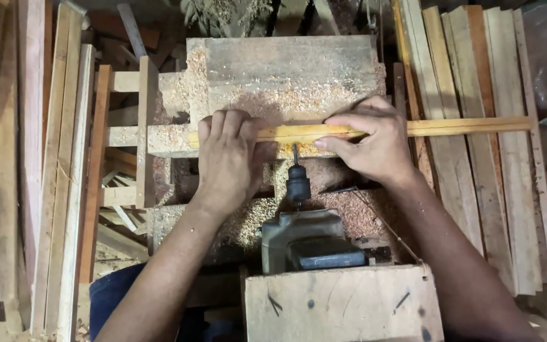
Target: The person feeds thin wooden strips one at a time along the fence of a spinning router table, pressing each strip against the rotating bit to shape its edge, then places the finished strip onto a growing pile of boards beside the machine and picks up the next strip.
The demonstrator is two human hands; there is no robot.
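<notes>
- Wooden strip: a long, thin, yellowish lath lying crosswise on the sawdust-covered work block, directly ahead of the drill chuck of a horizontal boring machine. I judge it light and stiff along its length, yet thin enough to flex or split if I press it unevenly.
- Left hand: I see it lying palm-down over the strip's left portion, fingers curled across the top edge, pinning it to the block.
- Right hand: it is closed on the strip just right of the bit, fingertips on top and thumb below.
- Hold points: I judge the best purchase to be close on either side of the bit, as both hands now sit; the sawdust may make the surface slippery.
- Hidden: the left hand covers much of the strip's left part; the bit's tip and any contact with the wood are hard to make out.
- Cut off: stacked laths run out of frame at the right.
</notes>
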